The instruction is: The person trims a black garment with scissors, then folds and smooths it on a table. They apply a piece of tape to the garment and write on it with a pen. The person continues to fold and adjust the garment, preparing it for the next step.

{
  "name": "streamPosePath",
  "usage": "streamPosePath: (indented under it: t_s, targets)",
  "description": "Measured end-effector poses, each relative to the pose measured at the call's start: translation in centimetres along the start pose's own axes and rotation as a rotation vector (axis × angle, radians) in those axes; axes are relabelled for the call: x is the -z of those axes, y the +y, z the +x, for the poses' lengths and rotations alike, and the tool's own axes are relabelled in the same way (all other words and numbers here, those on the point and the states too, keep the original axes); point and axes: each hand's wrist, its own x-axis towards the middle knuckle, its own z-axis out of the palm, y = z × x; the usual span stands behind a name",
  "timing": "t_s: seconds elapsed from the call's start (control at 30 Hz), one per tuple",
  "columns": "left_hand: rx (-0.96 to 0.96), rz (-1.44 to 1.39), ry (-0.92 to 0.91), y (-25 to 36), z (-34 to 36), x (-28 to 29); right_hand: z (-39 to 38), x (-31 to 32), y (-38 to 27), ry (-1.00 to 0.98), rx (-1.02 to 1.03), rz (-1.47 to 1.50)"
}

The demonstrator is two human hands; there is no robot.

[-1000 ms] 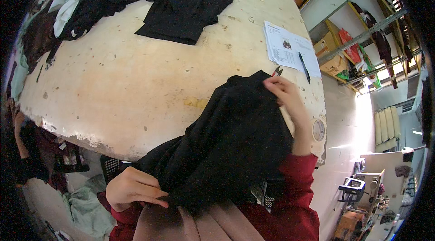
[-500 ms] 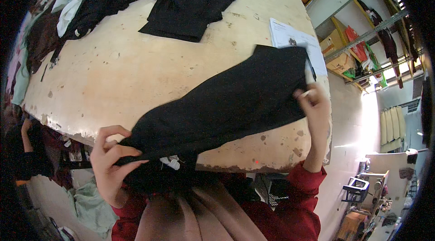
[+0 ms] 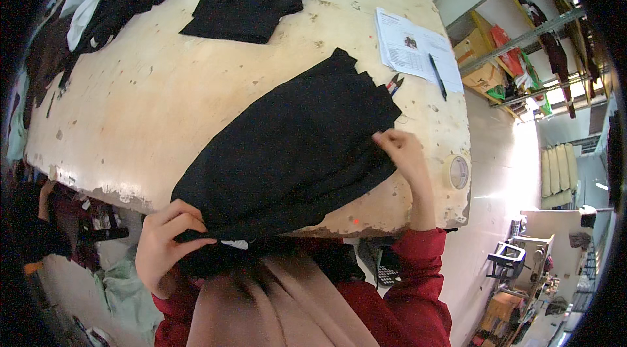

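A black garment is spread at a slant over the near part of the worn, pale table. Its folds hide what kind of garment it is. My left hand pinches its near left corner, thumb against fingers, at the table's front edge. At its right side, my right hand has its fingertips closed on the cloth's edge. A small pair of thread snips lies by the far right end of the garment, partly covered by it. A bit of white shows under the near edge.
Printed sheets with a dark pen lie at the far right. A tape roll rests near the right edge. More black garments are heaped at the back. Another person's hand shows at the left. Shelving stands beyond the table.
My right hand has moved left, bringing the garment's right end with it. That end has come off the papers, and the snips and tape roll now show. My left hand keeps its pinch.
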Motion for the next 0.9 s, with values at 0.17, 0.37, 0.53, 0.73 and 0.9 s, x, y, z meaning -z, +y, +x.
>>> streamPosePath:
  t_s: [0.17,0.37,0.53,0.73,0.9]
  targets:
    - [0.041,-0.019,0.175,-0.2,-0.8,1.1,-0.7,1.9,-0.9,0.271,0.109,0.649]
    - [0.054,-0.064,0.309,-0.2,0.3,0.0,-1.0,2.8,-0.8,0.598,0.262,0.524]
    - [0.088,-0.098,0.378,-1.1,1.1,-0.4,-0.4,2.7,-1.3,0.671,0.252,0.478]
    - [0.051,-0.177,0.456,-1.4,0.6,-0.3,2.1,2.7,0.1,0.672,0.269,0.465]
    - [0.025,-0.143,0.450,-0.4,-0.1,-0.1,2.8,2.3,0.6,0.629,0.228,0.534]
